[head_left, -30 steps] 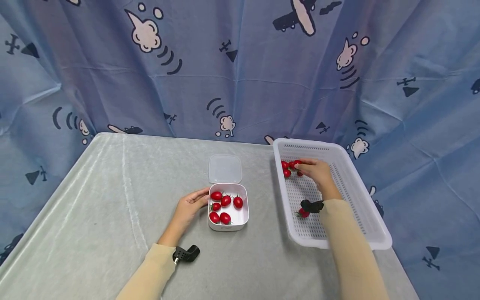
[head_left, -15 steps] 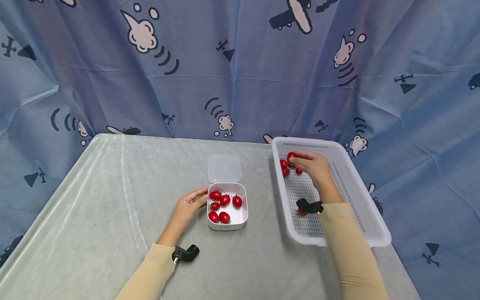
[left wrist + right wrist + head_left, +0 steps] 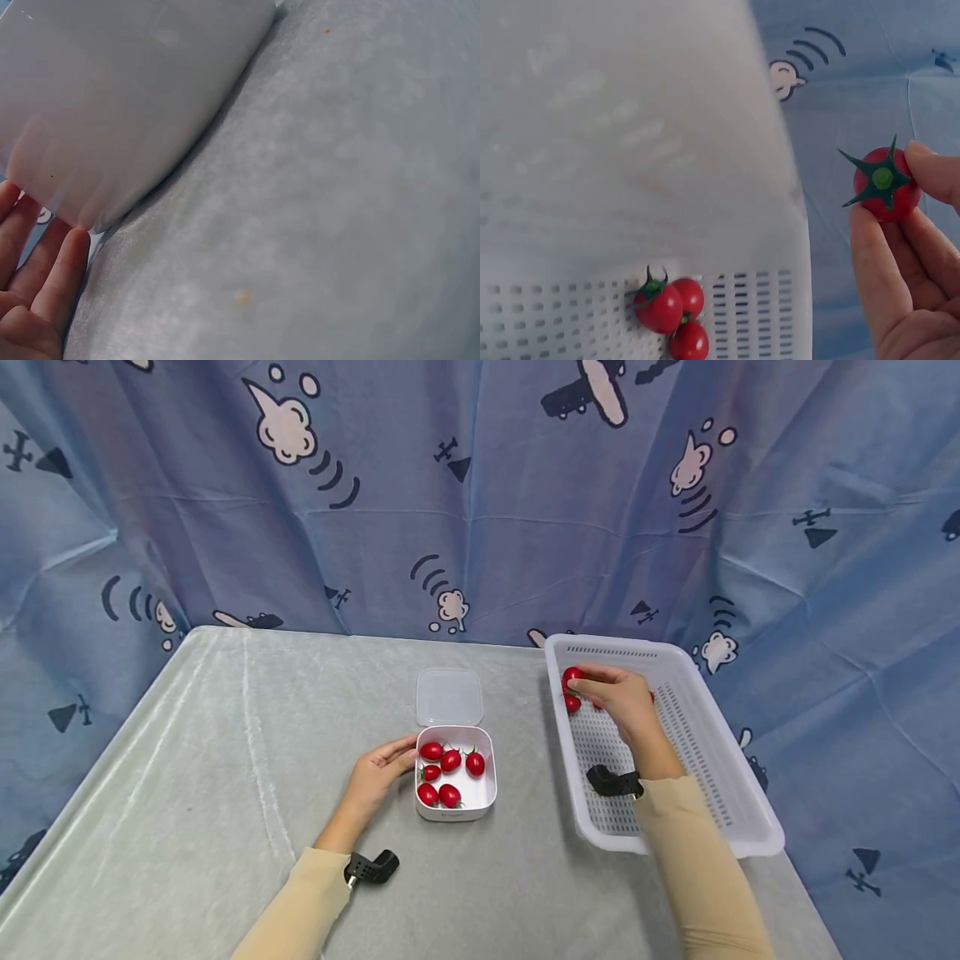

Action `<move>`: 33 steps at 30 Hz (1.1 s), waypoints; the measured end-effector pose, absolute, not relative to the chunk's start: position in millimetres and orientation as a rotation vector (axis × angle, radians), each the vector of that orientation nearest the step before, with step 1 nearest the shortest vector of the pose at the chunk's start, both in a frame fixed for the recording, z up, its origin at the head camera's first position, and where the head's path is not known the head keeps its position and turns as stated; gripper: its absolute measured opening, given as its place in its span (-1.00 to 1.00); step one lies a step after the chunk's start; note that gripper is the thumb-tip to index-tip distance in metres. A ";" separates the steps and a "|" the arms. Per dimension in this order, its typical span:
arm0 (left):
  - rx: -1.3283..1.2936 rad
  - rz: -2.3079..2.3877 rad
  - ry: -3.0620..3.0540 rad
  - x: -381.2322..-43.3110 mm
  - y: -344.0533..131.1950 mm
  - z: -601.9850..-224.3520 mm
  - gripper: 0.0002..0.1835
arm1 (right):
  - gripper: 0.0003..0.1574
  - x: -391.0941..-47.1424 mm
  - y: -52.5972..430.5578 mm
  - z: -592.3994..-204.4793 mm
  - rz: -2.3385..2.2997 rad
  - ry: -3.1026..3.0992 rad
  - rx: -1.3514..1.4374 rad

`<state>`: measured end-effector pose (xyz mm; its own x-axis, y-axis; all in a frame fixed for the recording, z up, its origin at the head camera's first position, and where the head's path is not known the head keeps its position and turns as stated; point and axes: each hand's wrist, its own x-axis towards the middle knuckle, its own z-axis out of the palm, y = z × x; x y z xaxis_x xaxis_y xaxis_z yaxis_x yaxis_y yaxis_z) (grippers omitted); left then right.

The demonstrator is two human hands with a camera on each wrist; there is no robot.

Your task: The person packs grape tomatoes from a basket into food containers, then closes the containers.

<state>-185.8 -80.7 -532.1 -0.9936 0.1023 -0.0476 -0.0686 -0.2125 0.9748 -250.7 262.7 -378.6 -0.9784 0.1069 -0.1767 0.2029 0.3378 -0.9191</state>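
Note:
In the head view, my right hand (image 3: 628, 700) is over the far left part of a white plastic basket (image 3: 738, 827). Thumb and fingers pinch a cherry tomato (image 3: 889, 187), its green stem star facing the camera in the right wrist view. Below it, more cherry tomatoes (image 3: 660, 309) lie on the slotted basket floor. My left hand (image 3: 375, 781) rests at the left side of a small white box (image 3: 457, 815), the extended fingertips (image 3: 73, 244) against its outer wall. Several red cherry tomatoes (image 3: 451, 761) lie inside that box.
Just behind the box lies a translucent lid (image 3: 449, 697), flat on the pale tablecloth (image 3: 187, 793). A blue patterned curtain (image 3: 390, 543) hangs along the table's far edge. Each wrist wears a black camera (image 3: 372, 866).
My right hand has lifted the cherry tomato off the group in the basket and moved it left, towards the basket's left wall. The left hand and the box stay put.

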 end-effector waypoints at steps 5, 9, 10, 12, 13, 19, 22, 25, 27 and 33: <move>0.045 2.362 1.902 -185.4 -80.6 -531.1 -0.55 | -0.30 -246.3 254.8 -375.3 -1.773 2.461 0.216; 0.049 2.367 1.907 -184.8 -80.6 -530.3 -0.56 | -0.32 -244.1 250.9 -371.9 -1.753 2.466 0.200; 0.050 2.369 1.907 -184.6 -80.6 -530.1 -0.56 | -0.32 -243.7 250.3 -370.9 -1.738 2.473 0.202; 0.053 2.369 1.910 -184.5 -80.7 -530.4 -0.56 | -0.31 -243.2 249.6 -369.3 -1.715 2.481 0.210; 0.056 2.367 1.914 -184.5 -80.7 -530.6 -0.56 | -0.31 -242.6 249.1 -368.3 -1.703 2.487 0.214; 0.058 2.356 1.938 -184.8 -79.9 -530.9 -0.56 | -0.33 -238.4 243.4 -364.2 -1.748 2.473 0.192; 0.059 2.354 1.942 -185.2 -80.0 -531.3 -0.55 | -0.35 -237.0 238.6 -364.3 -1.779 2.470 0.138; 0.056 2.355 1.932 -185.3 -80.3 -531.4 -0.55 | -0.36 -235.0 233.5 -365.2 -1.767 2.487 0.097; 0.054 2.359 1.920 -185.2 -80.1 -531.0 -0.56 | -0.37 -233.8 230.5 -366.1 -1.756 2.495 0.088; 0.045 2.356 1.931 -184.7 -79.8 -530.2 -0.56 | -0.38 -231.9 223.4 -368.3 -1.760 2.476 0.094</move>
<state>-184.7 -79.8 -530.2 -0.9951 0.0919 -0.0374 -0.0547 -0.1942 0.9794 -231.9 223.4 -368.3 -0.9929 -0.0089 -0.1188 0.1092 0.3292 -0.9379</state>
